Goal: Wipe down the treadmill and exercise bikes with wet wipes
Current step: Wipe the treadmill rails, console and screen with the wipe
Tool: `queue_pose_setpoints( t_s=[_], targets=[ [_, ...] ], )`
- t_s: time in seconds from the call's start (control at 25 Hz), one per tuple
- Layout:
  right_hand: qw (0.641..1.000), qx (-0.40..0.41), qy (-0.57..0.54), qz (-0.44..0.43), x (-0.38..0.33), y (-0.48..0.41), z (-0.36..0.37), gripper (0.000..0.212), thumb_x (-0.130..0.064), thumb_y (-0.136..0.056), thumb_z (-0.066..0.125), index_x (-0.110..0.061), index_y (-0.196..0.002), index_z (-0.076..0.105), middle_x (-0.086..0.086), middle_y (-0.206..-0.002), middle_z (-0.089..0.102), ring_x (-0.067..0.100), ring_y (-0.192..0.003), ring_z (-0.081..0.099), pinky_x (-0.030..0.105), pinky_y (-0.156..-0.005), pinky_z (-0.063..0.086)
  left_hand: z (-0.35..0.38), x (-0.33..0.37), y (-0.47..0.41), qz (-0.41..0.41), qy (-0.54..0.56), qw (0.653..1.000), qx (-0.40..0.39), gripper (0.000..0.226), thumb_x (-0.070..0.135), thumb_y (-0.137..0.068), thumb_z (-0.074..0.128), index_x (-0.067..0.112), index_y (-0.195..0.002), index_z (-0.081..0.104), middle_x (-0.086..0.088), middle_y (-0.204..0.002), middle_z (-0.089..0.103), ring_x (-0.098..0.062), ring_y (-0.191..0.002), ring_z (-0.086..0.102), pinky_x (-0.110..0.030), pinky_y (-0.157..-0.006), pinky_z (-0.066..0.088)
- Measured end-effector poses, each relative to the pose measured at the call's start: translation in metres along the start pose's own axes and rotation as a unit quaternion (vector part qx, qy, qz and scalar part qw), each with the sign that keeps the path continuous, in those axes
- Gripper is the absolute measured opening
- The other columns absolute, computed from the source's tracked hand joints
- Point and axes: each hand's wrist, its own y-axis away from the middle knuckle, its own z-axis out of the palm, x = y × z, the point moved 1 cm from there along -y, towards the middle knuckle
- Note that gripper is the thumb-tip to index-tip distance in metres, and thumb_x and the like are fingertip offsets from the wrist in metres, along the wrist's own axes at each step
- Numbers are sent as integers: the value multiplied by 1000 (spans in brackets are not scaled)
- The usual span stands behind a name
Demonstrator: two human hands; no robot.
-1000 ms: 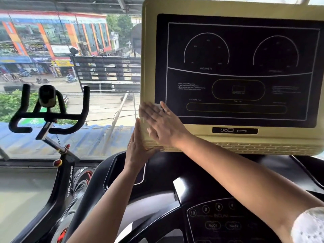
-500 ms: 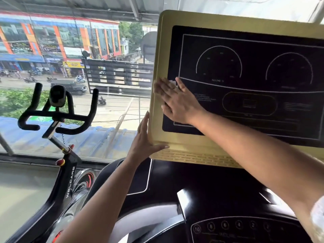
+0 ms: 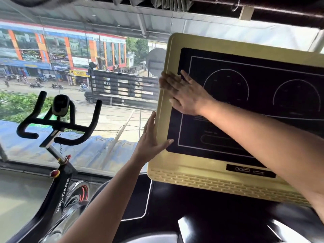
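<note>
Black screen [image 3: 254, 95] lies under right hand's [image 3: 185, 93] flat fingers [image 3: 185, 78], left hand [image 3: 150, 142] flat on frame [image 3: 184, 163]

Beyond the window [image 3: 108, 149], a building with orange stripes [image 3: 61, 50] faces a street [image 3: 114, 116] with motorbikes [image 3: 36, 85].

Bright daylight floods through the window [image 3: 84, 85]; wide-angle bending at edges, right hand [image 3: 185, 95] fingertips motion-blurred.

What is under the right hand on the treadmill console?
The right hand lies flat over the upper left corner of the black display and its gold frame. No wet wipe shows; the palm covers whatever is beneath.
</note>
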Motion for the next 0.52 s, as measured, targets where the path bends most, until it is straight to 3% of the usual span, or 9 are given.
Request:
queue_pose_setpoints(
  t_s=[0.04,0.12,0.2,0.28,0.52],
  targets=[
    [1000,4,-15,-2,-1,-2,0,69,-43,-95,19,-16,-154,-4,7,-161,-6,21,-149,-4,42,-120,-5,-1,2,-6,3,3,1000,5,104,62,-73,66,31,-153,7,25,-155,12,23,-135,13,1,-101,20],
    [996,14,-18,-87,-2,6,5,71,-44,-92,20,-13,-154,3,9,-161,-1,21,-149,-2,39,-120,-6,-3,4,-19,8,-2,1000,14,102,61,-74,64,31,-153,8,21,-154,14,28,-131,12,6,-97,18],
    [981,8,-3,-195,8,17,10,70,-42,-91,27,-13,-154,12,8,-161,6,20,-149,4,39,-121,0,-5,5,-29,21,-2,1000,21,104,61,-75,64,27,-155,8,16,-154,17,30,-129,12,7,-97,17],
    [975,-2,7,-222,29,13,7,68,-41,-92,29,-18,-154,13,2,-161,9,15,-148,6,38,-120,-1,-5,3,-38,35,7,999,21,103,59,-76,64,24,-156,8,15,-154,20,27,-131,15,5,-99,18],
    [999,36,15,12,71,-35,-13,72,-49,-90,7,-17,-154,3,4,-161,2,19,-149,2,42,-119,-7,-13,13,-70,68,28,997,34,96,55,-80,62,26,-155,10,10,-160,19,8,-143,18,-10,-112,22]
  ],
)
